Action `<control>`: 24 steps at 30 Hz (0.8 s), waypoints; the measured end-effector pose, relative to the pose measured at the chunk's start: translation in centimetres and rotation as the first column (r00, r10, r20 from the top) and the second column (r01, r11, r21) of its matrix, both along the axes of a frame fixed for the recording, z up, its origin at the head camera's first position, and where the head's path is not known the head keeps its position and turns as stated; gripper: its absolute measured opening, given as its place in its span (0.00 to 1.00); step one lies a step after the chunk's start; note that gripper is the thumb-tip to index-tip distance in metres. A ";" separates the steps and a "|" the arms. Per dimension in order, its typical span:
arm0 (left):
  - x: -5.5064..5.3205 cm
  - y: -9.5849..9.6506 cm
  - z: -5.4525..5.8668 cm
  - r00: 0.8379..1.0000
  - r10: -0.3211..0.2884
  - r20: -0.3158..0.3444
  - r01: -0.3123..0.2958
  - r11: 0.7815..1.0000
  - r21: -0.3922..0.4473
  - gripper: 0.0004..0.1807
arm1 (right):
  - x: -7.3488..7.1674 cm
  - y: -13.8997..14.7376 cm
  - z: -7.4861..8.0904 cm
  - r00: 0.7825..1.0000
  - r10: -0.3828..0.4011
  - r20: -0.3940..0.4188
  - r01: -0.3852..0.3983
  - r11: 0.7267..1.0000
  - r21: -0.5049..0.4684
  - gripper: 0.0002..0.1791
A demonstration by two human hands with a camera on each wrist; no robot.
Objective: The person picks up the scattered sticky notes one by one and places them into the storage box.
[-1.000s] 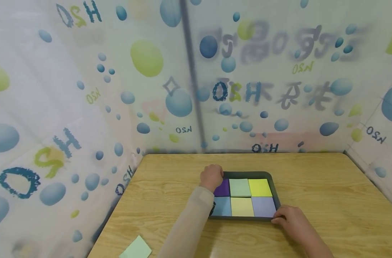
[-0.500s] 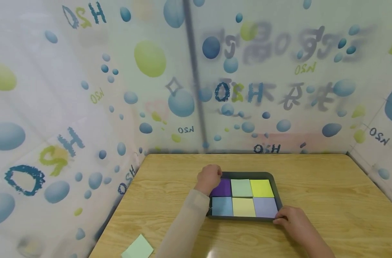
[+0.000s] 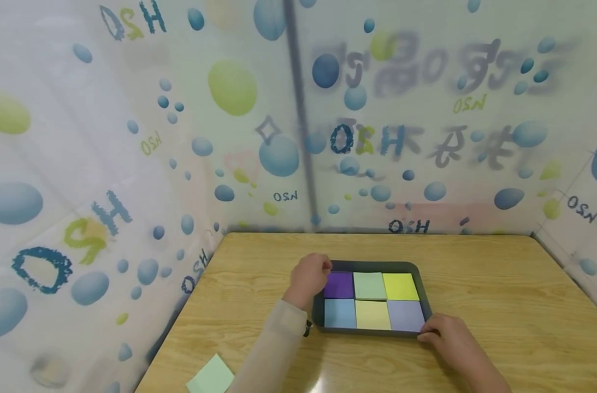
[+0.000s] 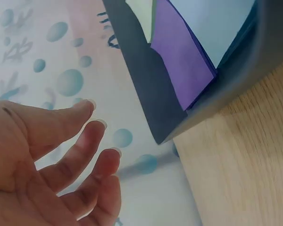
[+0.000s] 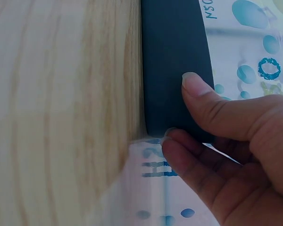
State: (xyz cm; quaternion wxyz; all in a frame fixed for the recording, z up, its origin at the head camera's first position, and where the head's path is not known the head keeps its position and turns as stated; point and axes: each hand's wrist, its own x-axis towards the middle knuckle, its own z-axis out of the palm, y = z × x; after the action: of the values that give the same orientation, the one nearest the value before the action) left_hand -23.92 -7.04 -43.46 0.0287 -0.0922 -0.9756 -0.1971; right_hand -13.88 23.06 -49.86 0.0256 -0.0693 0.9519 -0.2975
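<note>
A dark grey tray point(image 3: 367, 332) lies on the wooden table with coloured square sticky notes in two rows. The back row has purple point(image 3: 338, 285), pale green point(image 3: 369, 286) and yellow point(image 3: 401, 287) notes; the front row has blue point(image 3: 340, 313), cream point(image 3: 372, 315) and lavender point(image 3: 406, 316) ones. Beside the tray's far left corner is my left hand point(image 3: 309, 277), its fingers loosely bent. The left wrist view shows that hand point(image 4: 70, 155) holding nothing, apart from the tray. My right hand point(image 3: 448, 338) pinches the near right corner between thumb and fingers.
A loose pale green sticky note point(image 3: 212, 375) lies on the table point(image 3: 504, 295) at the front left. A curtain point(image 3: 259, 109) printed with bubbles and H2O lettering stands behind the table and along its sides.
My left hand has drawn back leftward from the tray's far left corner, uncovering more of the purple and blue notes. The right hand keeps its hold. The head view has shifted slightly.
</note>
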 end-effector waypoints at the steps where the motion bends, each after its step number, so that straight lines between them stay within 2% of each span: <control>1: 0.2 -0.2 0.0 1.000 -0.006 -0.004 0.006 1.000 -0.004 0.05 | 0.0 0.0 0.0 1.000 -0.001 0.005 0.001 1.000 0.001 0.06; 10: 2.4 -2.5 -0.3 0.998 -0.021 -0.061 0.021 1.000 -0.001 0.03 | 0.0 0.0 -0.1 1.000 0.004 -0.006 -0.004 1.000 0.007 0.06; 19: 3.4 -4.1 -0.7 0.996 -0.004 -0.085 0.003 1.000 -0.011 0.03 | -0.1 0.0 -0.1 1.000 0.009 -0.003 -0.009 1.000 0.010 0.05; 24: 4.2 -5.1 -0.8 0.998 0.027 -0.060 -0.028 1.000 -0.014 0.02 | -0.1 0.0 -0.1 1.000 0.000 0.015 -0.001 1.000 0.007 0.05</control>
State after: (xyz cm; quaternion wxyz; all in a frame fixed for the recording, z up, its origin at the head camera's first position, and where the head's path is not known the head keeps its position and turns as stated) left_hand -19.72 -12.18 -44.22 0.0602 -0.0849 -0.9769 -0.1868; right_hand -13.99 23.07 -49.98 0.0331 -0.0672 0.9526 -0.2949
